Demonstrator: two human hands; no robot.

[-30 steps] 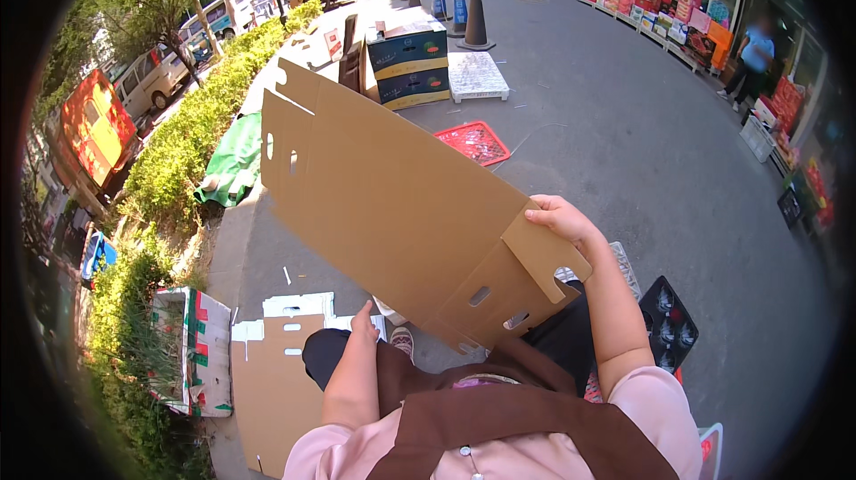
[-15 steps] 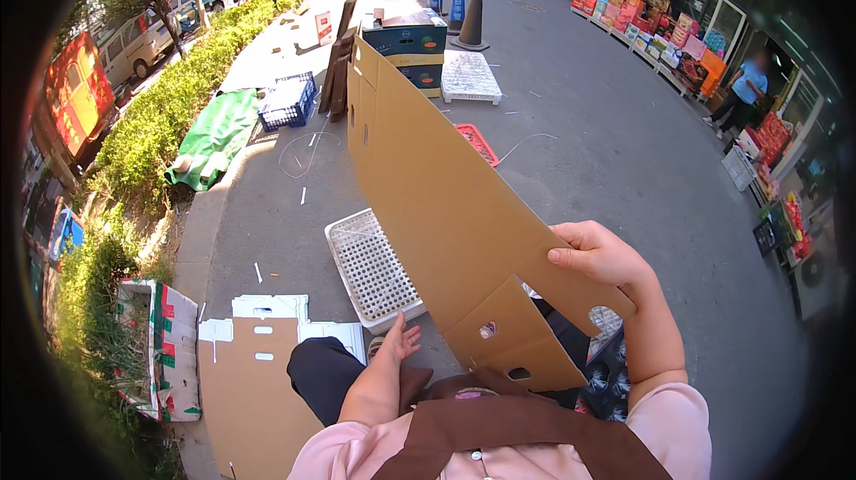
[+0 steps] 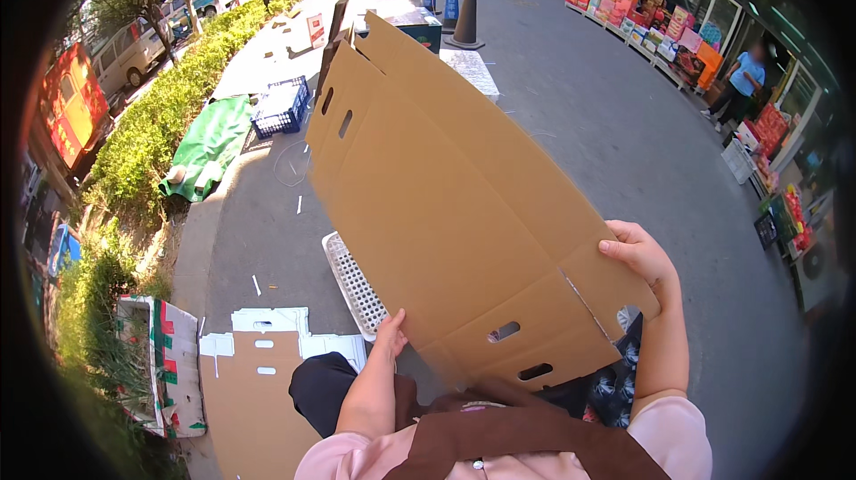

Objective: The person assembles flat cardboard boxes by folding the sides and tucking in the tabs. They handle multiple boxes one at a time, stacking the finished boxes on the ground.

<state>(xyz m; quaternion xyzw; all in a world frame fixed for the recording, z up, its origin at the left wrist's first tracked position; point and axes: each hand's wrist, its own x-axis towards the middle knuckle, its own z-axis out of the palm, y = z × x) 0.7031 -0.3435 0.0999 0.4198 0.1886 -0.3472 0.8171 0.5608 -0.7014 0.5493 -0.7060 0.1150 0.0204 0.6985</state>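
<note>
A large flat brown cardboard box blank (image 3: pixel 464 186) with crease lines and oval cut-out handholds stands tilted in front of me. My right hand (image 3: pixel 638 257) is closed on its right edge, thumb on the near face and the other fingers behind. At the lower left edge my left hand (image 3: pixel 390 332) grips the blank, its fingers partly hidden. Beyond that hand, a white perforated plastic crate (image 3: pixel 352 279) lies on the ground, partly covered by the cardboard. Another flattened blank (image 3: pixel 254 400), brown with white end flaps, lies on the ground at my left.
A white box of green plants (image 3: pixel 178 369) stands at the left kerb. Farther off are a blue crate (image 3: pixel 281 107), a green cloth (image 3: pixel 209 146), a stack of boxes behind the cardboard, and dark cones (image 3: pixel 466 16). A person (image 3: pixel 744 79) stands by stacked goods at the right.
The blank has turned its broad face more toward me and its far end has swung left. My left hand, open and free before, now holds its left edge.
</note>
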